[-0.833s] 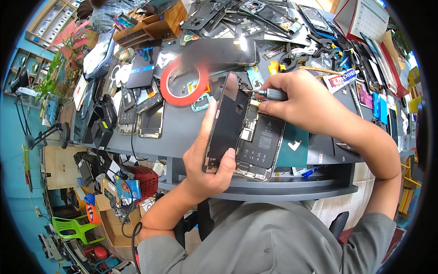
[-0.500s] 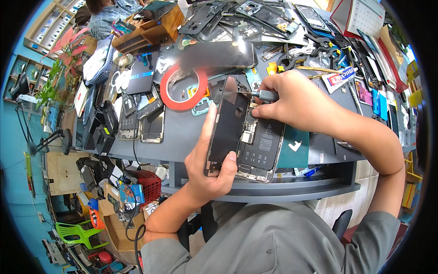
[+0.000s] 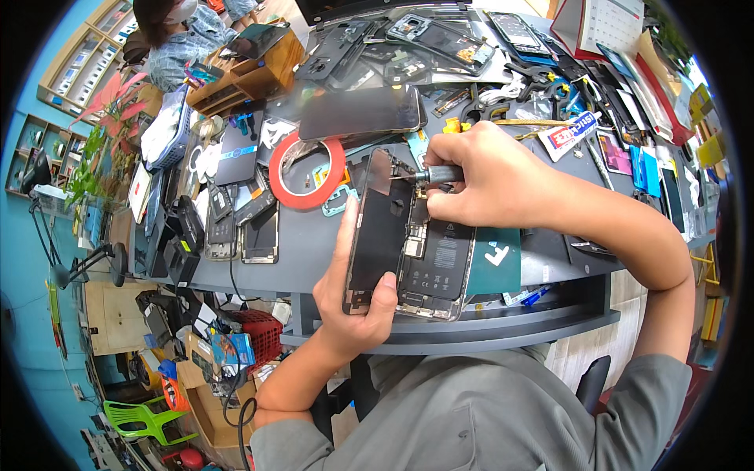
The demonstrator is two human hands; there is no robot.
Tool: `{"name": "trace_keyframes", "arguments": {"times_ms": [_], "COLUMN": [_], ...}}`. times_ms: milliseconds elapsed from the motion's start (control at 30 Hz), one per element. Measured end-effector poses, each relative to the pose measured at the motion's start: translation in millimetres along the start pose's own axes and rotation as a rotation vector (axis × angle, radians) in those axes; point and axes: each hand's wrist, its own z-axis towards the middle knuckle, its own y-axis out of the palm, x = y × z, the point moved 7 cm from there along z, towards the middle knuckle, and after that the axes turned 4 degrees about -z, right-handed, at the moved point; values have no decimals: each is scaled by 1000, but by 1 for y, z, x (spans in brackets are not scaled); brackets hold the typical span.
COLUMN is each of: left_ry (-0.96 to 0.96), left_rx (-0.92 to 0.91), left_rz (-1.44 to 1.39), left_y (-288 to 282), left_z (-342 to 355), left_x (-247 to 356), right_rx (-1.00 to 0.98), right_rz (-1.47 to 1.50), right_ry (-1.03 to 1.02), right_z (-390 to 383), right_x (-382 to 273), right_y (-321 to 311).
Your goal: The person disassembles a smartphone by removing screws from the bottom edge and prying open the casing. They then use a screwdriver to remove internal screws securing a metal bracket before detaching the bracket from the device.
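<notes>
My left hand (image 3: 355,308) wraps round an opened smartphone (image 3: 440,263), whose dark screen panel (image 3: 377,235) stands folded up on its left side. The thumb presses on the panel's inner face and the fingers lie along its outer edge. In the phone's body a black battery and a strip of metal parts show. Between thumb and fingers my right hand (image 3: 491,177) grips a screwdriver (image 3: 442,174) with a dark handle. Its thin shaft points left, with the tip at the upper part of the panel; whether it touches cannot be made out.
A red-rimmed tape roll (image 3: 306,171) lies left of the phone, with another dark phone (image 3: 360,111) beyond it. Phone shells (image 3: 444,41) are heaped at the back. At right are a glue tube (image 3: 569,135) and black clamps (image 3: 479,102). A person (image 3: 184,39) is at the far left.
The view has shifted a little, so the bench items sit slightly to the left. Both hands keep their holds, and the screwdriver stays near the panel's upper part.
</notes>
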Motion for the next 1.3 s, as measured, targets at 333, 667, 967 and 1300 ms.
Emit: {"name": "trace_keyframes", "arguments": {"times_ms": [333,667,967,1300], "left_ry": [-13,-23,117,49], "left_rx": [6,9,0,9], "left_rz": [5,18,8,-23], "left_y": [1,0,0,-1], "left_z": [1,-1,5,0], "left_x": [0,0,5,2], "right_rx": [125,189,198,228], "right_rz": [25,-7,-67,-66], "right_ry": [-225,-273,-321,-338], "right_z": [-20,-34,-39,-44], "right_x": [7,8,11,4], "right_y": [0,-2,-4,-8]}}
